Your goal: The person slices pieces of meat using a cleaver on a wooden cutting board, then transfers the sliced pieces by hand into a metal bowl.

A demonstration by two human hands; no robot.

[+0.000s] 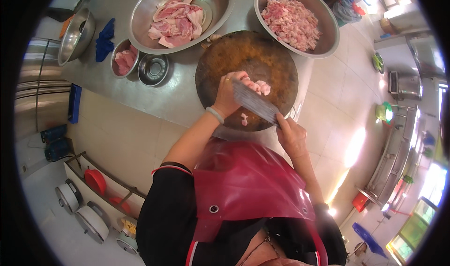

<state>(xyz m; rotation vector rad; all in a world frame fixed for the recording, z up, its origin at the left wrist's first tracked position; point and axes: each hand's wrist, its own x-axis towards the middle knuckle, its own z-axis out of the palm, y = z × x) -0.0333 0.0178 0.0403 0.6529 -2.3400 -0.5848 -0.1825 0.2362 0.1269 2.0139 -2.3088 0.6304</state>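
Observation:
My right hand (292, 136) is closed on the handle of a wide-bladed cleaver (256, 102), whose blade slants up to the left over a round wooden chopping block (277, 60). Curled beside the blade's far end, my left hand (226, 92) rests against pieces of raw meat (260, 86) on the block. Its fingertips are partly hidden, so a firm hold cannot be told. A small meat scrap (244, 119) lies nearer me, below the blade. Beyond the block stand a steel basin of large meat slices (179, 21) and a steel basin of chopped meat (291, 23).
Left on the steel table (119, 90) are a small bowl of meat (124, 61), a small steel bowl (153, 69), a blue cloth (105, 40) and a tilted steel bowl (79, 37). A few whitish pieces (213, 38) lie by the block's far edge. Tiled floor borders the table.

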